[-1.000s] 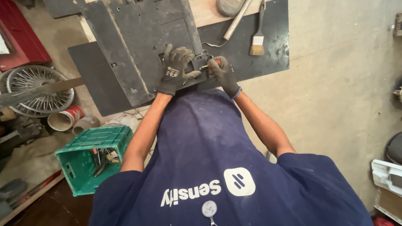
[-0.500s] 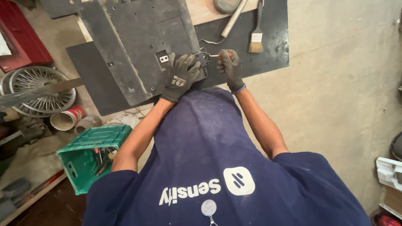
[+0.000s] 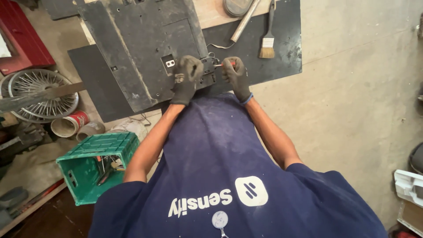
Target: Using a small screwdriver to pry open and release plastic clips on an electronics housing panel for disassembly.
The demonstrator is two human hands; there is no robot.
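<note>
Both my hands wear dark work gloves and sit at the near edge of a large dark metal panel (image 3: 132,53). My left hand (image 3: 185,78) presses on the panel next to a small black fitting (image 3: 208,70) with thin wires. Just right of that fitting, my right hand (image 3: 235,74) is closed on a small red-handled tool (image 3: 224,64) whose tip points left at it. A small white square part (image 3: 169,64) is set in the panel left of my left hand. My fingers hide most of the fitting.
The panel lies on a dark board (image 3: 286,53) that also holds a paintbrush (image 3: 266,42), a metal pipe (image 3: 243,20) and a round lid (image 3: 238,6). A green crate (image 3: 94,165), a spoked wheel rim (image 3: 42,92) and two cans (image 3: 70,124) sit on the left floor, a white container (image 3: 410,185) on the right.
My hands were bunched together over the fitting; they have drawn slightly apart, and the red-handled tool shows in my right hand. The view has shifted a little.
</note>
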